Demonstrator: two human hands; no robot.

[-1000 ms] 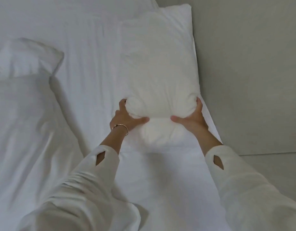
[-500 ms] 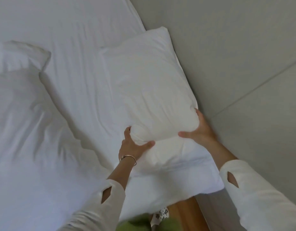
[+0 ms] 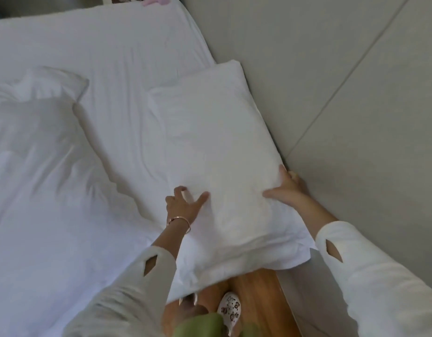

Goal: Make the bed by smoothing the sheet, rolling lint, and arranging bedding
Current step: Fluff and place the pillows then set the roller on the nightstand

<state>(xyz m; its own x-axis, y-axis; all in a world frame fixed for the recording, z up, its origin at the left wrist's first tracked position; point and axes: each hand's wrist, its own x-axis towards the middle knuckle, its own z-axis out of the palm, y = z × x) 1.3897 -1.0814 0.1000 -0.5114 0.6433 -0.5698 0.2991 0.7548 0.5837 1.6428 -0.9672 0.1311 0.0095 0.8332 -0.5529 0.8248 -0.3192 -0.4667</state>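
honestly, my left hand (image 3: 183,205) and right hand (image 3: 289,188) both clasp the pillow (image 3: 215,142), lying on the sheet (image 3: 112,57) against the wall (image 3: 331,69) with its near end overhanging the floor (image 3: 257,300), so letting go now might let it slide off.

White pillow (image 3: 210,142) lies flat on wrinkled white sheet (image 3: 108,45), against wall

Pillow (image 3: 210,147): plain white. Sheet (image 3: 112,45): white as well. Duvet (image 3: 40,154): white, greying in its folds. Your sleeves (image 3: 380,276) read off-white and your bracelet (image 3: 179,218) rose-gold. Wall (image 3: 331,69): pale grey-green. Floor (image 3: 256,288): orange-brown wood grain. Your shoe (image 3: 229,307): white with small brown cartoon figures. Your trousers (image 3: 200,324): light green.
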